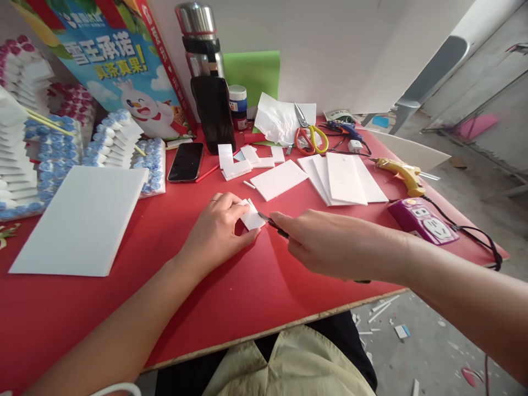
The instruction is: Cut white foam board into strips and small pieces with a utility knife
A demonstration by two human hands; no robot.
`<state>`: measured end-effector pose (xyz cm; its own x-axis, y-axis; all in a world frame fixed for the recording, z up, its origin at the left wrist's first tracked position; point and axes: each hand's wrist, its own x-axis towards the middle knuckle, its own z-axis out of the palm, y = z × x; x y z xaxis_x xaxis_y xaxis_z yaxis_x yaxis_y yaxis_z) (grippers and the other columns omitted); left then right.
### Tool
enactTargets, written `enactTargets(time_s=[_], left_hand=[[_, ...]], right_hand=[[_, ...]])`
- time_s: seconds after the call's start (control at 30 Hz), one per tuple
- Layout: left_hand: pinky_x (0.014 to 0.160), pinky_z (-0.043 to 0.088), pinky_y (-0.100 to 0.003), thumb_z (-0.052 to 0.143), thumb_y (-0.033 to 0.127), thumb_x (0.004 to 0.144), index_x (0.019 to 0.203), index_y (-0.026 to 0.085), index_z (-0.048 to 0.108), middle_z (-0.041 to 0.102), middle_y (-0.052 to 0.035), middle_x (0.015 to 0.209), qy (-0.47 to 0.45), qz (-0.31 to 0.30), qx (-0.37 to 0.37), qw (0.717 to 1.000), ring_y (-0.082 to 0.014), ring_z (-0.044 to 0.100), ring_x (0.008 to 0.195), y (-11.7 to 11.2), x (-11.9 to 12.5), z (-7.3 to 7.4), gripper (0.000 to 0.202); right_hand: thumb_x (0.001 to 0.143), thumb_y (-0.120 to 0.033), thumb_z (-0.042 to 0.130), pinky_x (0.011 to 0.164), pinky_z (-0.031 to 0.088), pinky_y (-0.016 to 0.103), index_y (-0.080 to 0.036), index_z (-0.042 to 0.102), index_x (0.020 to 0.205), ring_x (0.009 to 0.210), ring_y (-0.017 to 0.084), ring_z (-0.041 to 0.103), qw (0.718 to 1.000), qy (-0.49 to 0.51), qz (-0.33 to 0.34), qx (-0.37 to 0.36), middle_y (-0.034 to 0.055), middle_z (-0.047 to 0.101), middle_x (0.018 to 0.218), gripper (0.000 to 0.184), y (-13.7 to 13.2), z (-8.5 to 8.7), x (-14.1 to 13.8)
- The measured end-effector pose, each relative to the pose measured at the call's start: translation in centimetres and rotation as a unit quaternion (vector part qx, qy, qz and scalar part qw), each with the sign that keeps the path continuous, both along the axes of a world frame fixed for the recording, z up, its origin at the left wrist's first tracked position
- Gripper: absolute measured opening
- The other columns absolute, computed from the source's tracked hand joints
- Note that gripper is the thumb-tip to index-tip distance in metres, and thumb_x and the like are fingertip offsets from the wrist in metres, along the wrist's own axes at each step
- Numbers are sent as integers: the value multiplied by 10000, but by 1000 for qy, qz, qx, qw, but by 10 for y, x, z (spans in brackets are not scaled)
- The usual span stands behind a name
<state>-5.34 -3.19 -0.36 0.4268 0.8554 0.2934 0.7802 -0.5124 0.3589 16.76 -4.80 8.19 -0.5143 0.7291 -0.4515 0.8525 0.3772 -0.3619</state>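
Observation:
A small white foam-board piece (253, 216) lies on the red table in front of me. My left hand (220, 228) grips its near and far sides between thumb and fingers, pressing it down. My right hand (315, 239) is closed around a craft knife (277, 226); its blade tip touches or nearly touches the right edge of the piece. Most of the knife's handle is hidden in my fist. Just beyond lie a larger white board (278, 180) and several small white offcuts (236, 168).
At the right are stacked white boards (346, 179), a yellow glue gun (402, 173), a purple power socket (424, 221) with a cable, and scissors (310, 137). Behind stand a phone (186, 162) and a steel flask (202, 44). A large white board (82, 220) lies left, beside blue-and-white decorated models (60, 148).

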Motion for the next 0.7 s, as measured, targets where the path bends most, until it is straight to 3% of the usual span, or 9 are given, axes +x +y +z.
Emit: enactTargets(time_s=[0.13, 0.33, 0.47, 0.7], left_hand=[[876, 509, -414, 651, 385, 870, 1036, 195, 701, 608, -89, 1024, 1, -7, 20, 1000, -265, 565, 1000, 1, -1, -3, 258], [878, 514, -411, 670, 318, 848, 999, 171, 693, 609, -97, 1020, 9, -8, 38, 999, -263, 574, 994, 0, -1, -3, 211], [876, 515, -412, 673, 313, 846, 984, 165, 695, 614, -98, 1020, 10, -9, 41, 999, -262, 575, 982, -1, -1, -3, 203], [882, 512, -422, 684, 345, 825, 1019, 157, 706, 619, -102, 1025, 10, -3, 29, 1000, -274, 569, 988, 1, 0, -4, 271]], right_hand=[[928, -153, 416, 470, 228, 297, -105, 450, 1438, 398, 117, 401, 996, 4, 65, 67, -1, 549, 576, 514, -16, -6, 12], [914, -134, 435, 479, 239, 316, -139, 343, 1540, 461, 163, 468, 996, -14, 51, 71, 55, 611, 656, 632, -34, -14, 19], [921, -133, 423, 460, 218, 286, -156, 324, 1556, 470, 144, 479, 998, -21, 22, 55, 23, 591, 650, 643, -36, -11, 19], [962, -209, 396, 443, 263, 241, -223, 419, 1465, 443, 108, 470, 995, 24, -94, 4, 3, 613, 695, 503, -23, 9, 12]])
